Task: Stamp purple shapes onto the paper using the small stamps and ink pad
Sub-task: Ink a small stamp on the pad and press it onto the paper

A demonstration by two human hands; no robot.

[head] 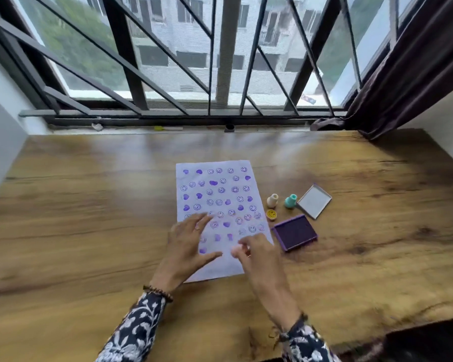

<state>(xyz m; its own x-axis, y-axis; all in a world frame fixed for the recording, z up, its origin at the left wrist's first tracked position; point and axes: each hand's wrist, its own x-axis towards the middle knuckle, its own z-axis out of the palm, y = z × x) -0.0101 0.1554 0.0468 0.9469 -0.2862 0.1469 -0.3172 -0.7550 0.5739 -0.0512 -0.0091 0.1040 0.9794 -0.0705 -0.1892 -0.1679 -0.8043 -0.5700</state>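
Both hands over the stamped paper (pixel 221 202)

The paper's long axis runs away from the hands, covered in purple hearts and smileys. Left hand (pixel 187 242) spread flat on it; right hand (pixel 256 257) blurred, grip unclear. Ink pad (pixel 294 232) open just right of the right hand.

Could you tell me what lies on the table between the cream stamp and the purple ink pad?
In the head view, a yellow smiley stamp sits between the cream stamp and the ink pad.

A white paper sheet (pixel 215 205) covered with purple hearts and smileys lies flat mid-table. To its right stand cream (pixel 272 200), teal (pixel 290 201) and yellow smiley (pixel 271 214) stamps, beside an open purple ink pad (pixel 295 232).
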